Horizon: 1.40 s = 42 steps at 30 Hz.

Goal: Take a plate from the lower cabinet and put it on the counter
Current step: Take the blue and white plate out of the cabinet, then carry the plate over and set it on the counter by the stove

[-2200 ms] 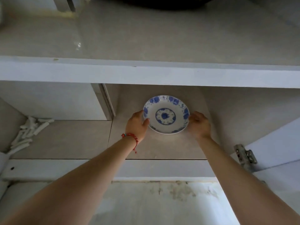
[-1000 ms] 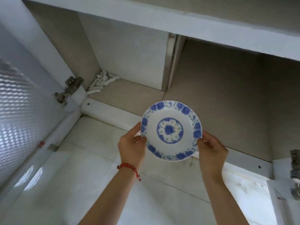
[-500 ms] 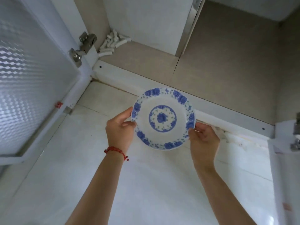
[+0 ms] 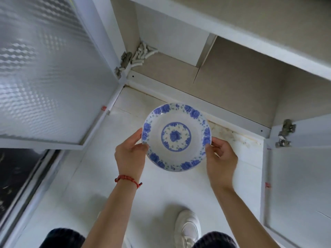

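A white plate [image 4: 176,136] with a blue flower rim and blue centre ring hangs level over the white floor, in front of the open lower cabinet [image 4: 232,81]. My left hand [image 4: 130,156], with a red cord bracelet on the wrist, grips the plate's left rim. My right hand [image 4: 221,160] grips its right rim. The counter [image 4: 268,20] shows as a pale slab along the top right, above the cabinet opening.
The left cabinet door [image 4: 48,72], with patterned glass, stands open at the left. The right door [image 4: 300,185] stands open at the right, hinge [image 4: 284,133] showing. White tube pieces [image 4: 143,54] lie in the cabinet's back left corner. My white shoe [image 4: 188,228] rests on the floor below.
The plate has come out of the cabinet, held by both hands, and now sits lower in view over the floor. The counter edge has come back into view, and my knees and shoe appear.
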Motion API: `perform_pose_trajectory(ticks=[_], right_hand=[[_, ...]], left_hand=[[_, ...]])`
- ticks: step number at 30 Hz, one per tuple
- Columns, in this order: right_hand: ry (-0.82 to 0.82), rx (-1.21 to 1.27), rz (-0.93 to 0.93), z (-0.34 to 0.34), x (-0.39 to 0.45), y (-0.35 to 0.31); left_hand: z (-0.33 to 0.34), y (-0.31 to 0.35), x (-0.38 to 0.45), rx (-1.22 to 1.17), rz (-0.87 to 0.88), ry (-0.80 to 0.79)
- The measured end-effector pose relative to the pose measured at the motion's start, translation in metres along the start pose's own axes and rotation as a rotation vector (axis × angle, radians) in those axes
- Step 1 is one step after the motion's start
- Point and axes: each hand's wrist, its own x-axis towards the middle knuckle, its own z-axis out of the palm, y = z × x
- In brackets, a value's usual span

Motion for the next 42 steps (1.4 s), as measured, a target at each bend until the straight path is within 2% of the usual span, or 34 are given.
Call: perform_pose_trajectory(ticks=[17,24,32,42], right_hand=[[-0.031,0.066,0.074,-0.128,-0.144,-0.234],[0.039,0.092,0.102,-0.171,-0.196,-0.303],[0.259,0.203,0.132,-0.209,-0.255,-0.357],[0.562,0.309,0.192,-0.276,-0.322,-0.362]], left_hand=[[-0.125,0.214,-0.196,-0.020,0.030,-0.051],[-0.163,0.284,-0.250,0.014,0.061,-0.131],[-0.182,0.342,-0.275,0.122,0.197,-0.335],[-0.151,0.377,-0.331,0.269,0.334,-0.654]])
